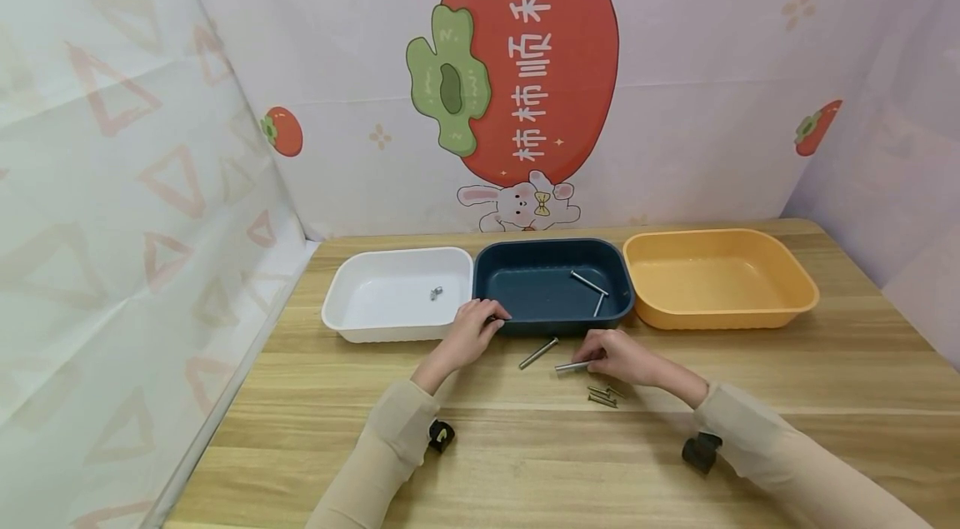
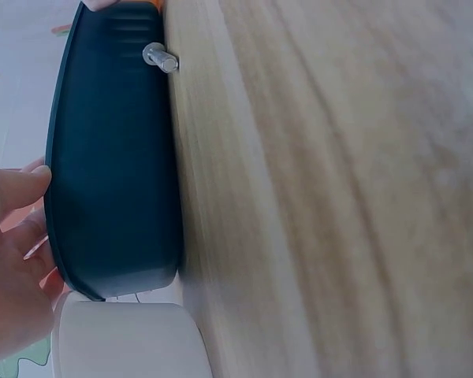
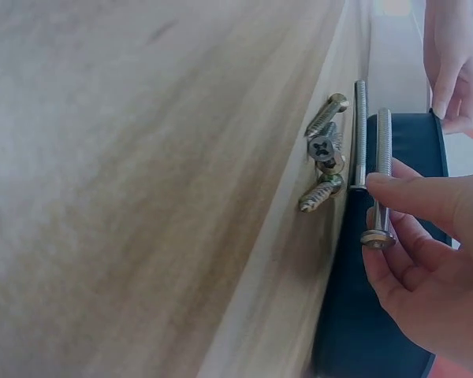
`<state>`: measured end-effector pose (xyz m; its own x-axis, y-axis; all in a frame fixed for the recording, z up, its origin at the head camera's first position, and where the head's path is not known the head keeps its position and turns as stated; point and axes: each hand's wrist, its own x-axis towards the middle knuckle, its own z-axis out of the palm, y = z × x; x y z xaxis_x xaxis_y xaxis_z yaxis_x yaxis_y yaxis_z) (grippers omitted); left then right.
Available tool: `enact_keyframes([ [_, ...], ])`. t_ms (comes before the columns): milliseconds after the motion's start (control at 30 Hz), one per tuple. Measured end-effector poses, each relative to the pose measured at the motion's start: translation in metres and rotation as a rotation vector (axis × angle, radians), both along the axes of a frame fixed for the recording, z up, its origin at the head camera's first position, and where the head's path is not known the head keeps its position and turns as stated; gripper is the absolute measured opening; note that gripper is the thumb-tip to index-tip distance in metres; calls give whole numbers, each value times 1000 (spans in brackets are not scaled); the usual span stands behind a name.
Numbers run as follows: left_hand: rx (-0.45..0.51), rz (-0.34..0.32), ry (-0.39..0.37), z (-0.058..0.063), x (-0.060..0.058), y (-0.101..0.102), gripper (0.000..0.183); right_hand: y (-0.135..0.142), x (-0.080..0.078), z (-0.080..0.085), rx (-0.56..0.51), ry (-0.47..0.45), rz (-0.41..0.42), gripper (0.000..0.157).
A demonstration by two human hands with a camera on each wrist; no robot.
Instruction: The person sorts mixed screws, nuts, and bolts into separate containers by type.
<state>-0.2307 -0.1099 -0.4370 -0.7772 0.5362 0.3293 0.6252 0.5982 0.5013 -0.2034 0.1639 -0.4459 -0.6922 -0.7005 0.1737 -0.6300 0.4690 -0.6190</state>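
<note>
My right hand (image 1: 618,356) holds a long silver bolt (image 3: 384,150) between thumb and fingers, just above the table in front of the dark blue bin (image 1: 551,327). In the right wrist view the bolt's head is at the lower end. My left hand (image 1: 471,329) pinches the bin's near rim at its left corner, thumb outside and fingers over the edge. Another long bolt (image 1: 538,353) lies on the table between the hands. Several brassy screws (image 1: 602,400) lie in a small pile nearer me. Two bolts (image 1: 588,282) rest inside the blue bin.
Left of the blue bin stands a white bin (image 1: 397,332) holding a few tiny metal pieces (image 1: 436,293). A yellow bin (image 1: 720,319) stands to its right. All three line up along the back of the wooden table (image 1: 525,471), before a printed cloth backdrop (image 1: 675,137).
</note>
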Motion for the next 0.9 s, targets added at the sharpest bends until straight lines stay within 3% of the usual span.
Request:
enact_keyframes([
  [633,13,2,-8,-1,-1,0,9,-2,6,10,-44,26,-51,20],
  [900,4,1,-9,0,0,1,9,-2,6,19,-15,22,-58,21],
])
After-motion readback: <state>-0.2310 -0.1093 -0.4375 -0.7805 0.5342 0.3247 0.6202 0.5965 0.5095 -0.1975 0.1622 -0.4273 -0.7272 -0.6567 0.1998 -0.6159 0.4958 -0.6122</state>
